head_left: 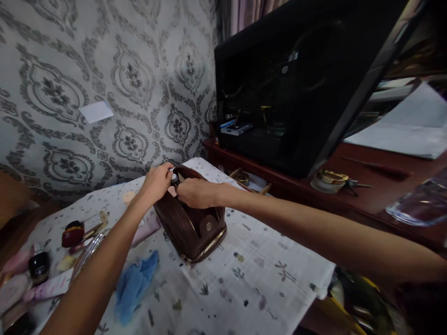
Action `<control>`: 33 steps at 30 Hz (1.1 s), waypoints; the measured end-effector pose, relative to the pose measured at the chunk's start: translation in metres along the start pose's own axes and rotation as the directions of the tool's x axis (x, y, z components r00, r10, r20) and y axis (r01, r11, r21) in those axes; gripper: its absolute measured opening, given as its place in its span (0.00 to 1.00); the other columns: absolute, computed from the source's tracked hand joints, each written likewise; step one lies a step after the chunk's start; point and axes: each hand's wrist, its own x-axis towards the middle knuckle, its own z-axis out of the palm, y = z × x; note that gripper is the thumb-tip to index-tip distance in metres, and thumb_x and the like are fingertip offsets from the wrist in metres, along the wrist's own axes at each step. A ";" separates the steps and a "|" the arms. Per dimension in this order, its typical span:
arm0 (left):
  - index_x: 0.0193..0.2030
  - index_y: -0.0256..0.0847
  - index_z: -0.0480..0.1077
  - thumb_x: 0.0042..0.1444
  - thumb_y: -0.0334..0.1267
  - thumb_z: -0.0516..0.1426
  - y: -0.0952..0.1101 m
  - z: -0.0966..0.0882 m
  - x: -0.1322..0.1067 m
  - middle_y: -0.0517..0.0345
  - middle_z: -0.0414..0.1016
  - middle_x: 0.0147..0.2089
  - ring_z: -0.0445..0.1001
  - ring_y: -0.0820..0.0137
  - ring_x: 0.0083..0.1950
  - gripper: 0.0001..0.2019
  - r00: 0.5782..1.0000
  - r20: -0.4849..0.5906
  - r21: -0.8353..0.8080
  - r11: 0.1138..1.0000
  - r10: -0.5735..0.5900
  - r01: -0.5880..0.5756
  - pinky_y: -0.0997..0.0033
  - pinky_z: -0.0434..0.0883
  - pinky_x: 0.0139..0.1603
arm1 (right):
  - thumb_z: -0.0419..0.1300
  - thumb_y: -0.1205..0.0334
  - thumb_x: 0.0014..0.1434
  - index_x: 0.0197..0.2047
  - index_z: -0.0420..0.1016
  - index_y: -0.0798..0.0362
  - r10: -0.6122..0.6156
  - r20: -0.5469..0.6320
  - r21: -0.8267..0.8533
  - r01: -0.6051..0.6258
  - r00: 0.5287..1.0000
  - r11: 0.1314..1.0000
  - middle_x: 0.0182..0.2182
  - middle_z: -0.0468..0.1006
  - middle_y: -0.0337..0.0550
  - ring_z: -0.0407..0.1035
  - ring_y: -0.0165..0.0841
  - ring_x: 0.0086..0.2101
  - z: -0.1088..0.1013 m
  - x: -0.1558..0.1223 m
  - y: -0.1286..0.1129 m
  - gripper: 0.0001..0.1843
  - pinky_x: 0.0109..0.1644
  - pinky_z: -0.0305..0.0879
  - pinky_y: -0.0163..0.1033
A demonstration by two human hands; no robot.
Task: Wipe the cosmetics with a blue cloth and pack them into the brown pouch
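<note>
Brown bag (pixel 174 222) sits open on the patterned tabletop (pixel 265 265), near a crumpled blue cloth (pixel 135 287). The left hand (pixel 159 179) has its grip on the bag's far-left rim; the right hand (pixel 196 192) is inside the opening, fingers hidden, so I cannot tell what its grip holds.

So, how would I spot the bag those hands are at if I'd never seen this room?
Find the table covered by a white patterned tablecloth, beside grey damask wallpaper. Right of the crumpled blue cloth sits an open zippered bag, left hand at its rim, right hand at its opening. Its dark brown body and gold-coloured zips set it apart from the blue cloth and loose cosmetics.
</note>
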 end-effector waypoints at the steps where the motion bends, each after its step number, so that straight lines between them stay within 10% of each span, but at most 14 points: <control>1: 0.52 0.42 0.73 0.64 0.34 0.48 -0.003 -0.008 -0.007 0.52 0.82 0.47 0.79 0.61 0.49 0.16 0.998 -0.064 -0.038 0.999 0.011 -0.013 0.65 0.71 0.51 | 0.54 0.71 0.65 0.36 0.80 0.58 0.003 -0.057 -0.001 -0.003 0.998 1.000 0.33 0.82 0.51 0.75 0.35 0.32 -0.010 -0.009 0.001 0.13 0.33 0.61 0.35; 7: 0.44 0.43 0.75 0.62 0.46 0.48 -0.026 -0.032 -0.074 0.55 0.83 0.42 0.80 0.60 0.42 0.17 0.952 -0.289 -0.219 0.975 -0.104 0.040 0.65 0.72 0.42 | 0.53 0.67 0.66 0.33 0.79 0.58 0.186 -0.505 0.277 -0.046 0.843 0.960 0.28 0.79 0.42 0.69 0.29 0.28 -0.029 -0.071 0.015 0.14 0.33 0.56 0.34; 14: 0.44 0.45 0.75 0.62 0.51 0.49 -0.057 0.000 -0.173 0.54 0.82 0.44 0.80 0.58 0.45 0.18 0.940 -0.254 -0.196 0.964 -0.229 0.182 0.62 0.75 0.44 | 0.52 0.61 0.68 0.38 0.77 0.55 0.240 -0.670 0.489 0.174 0.703 0.855 0.25 0.78 0.38 0.71 0.29 0.26 0.029 -0.118 0.012 0.14 0.32 0.62 0.33; 20: 0.42 0.48 0.76 0.58 0.53 0.50 -0.089 0.039 -0.263 0.54 0.82 0.45 0.80 0.53 0.47 0.17 0.917 -0.223 -0.156 0.940 -0.331 0.302 0.51 0.78 0.45 | 0.49 0.63 0.71 0.46 0.76 0.56 -0.072 -0.631 0.406 0.409 0.772 0.817 0.30 0.81 0.45 0.73 0.32 0.29 0.100 -0.133 -0.022 0.14 0.35 0.67 0.36; 27: 0.45 0.75 0.71 0.54 0.55 0.52 -0.109 0.052 -0.331 0.81 0.79 0.46 0.77 0.52 0.54 0.12 0.868 -0.205 -0.093 0.892 -0.452 0.443 0.39 0.76 0.55 | 0.51 0.67 0.68 0.41 0.75 0.55 -0.392 -0.376 0.220 0.492 0.840 0.843 0.26 0.80 0.42 0.70 0.31 0.26 0.139 -0.116 -0.059 0.11 0.29 0.56 0.37; 33: 0.46 0.53 0.73 0.59 0.50 0.50 -0.112 0.065 -0.349 0.55 0.79 0.48 0.76 0.50 0.52 0.15 0.891 -0.246 -0.042 0.922 -0.382 0.384 0.44 0.74 0.55 | 0.55 0.65 0.68 0.40 0.75 0.55 -0.482 -0.205 0.179 0.517 0.852 0.837 0.29 0.82 0.41 0.71 0.30 0.26 0.155 -0.102 -0.082 0.08 0.27 0.54 0.37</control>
